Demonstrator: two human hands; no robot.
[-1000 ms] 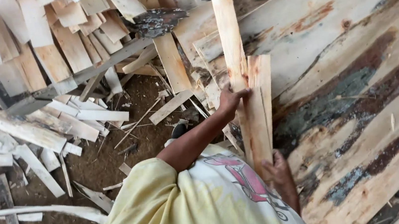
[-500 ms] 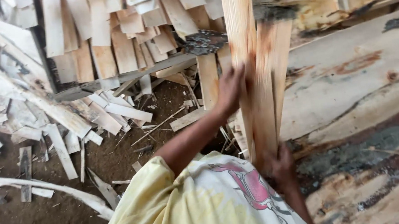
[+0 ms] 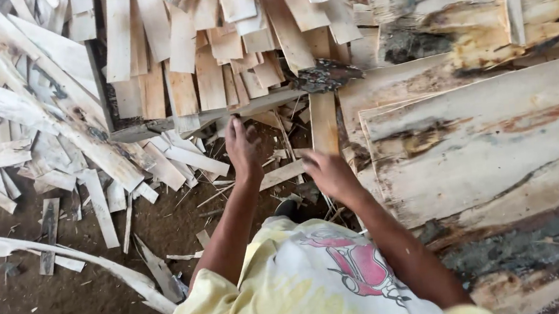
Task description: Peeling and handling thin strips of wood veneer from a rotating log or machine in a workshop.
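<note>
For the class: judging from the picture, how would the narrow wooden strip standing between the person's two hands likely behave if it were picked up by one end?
The narrow wooden strip looks thin and flat, so probably light and somewhat bendy. Its rough, splintery face would likely not slip. Broken offcuts nearby suggest it could snap.

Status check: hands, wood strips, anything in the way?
Left hand open, empty, reaching at the stacked wood strips. Right hand empty, near an upright plank. Loose offcuts litter the dirt floor under the reach.

Rough, matt pale wood strips [image 3: 213, 66], bark-streaked veneer sheets [image 3: 488, 140], dusty earthen floor [image 3: 64, 301], soft yellow cloth shirt [image 3: 295, 295].
</note>
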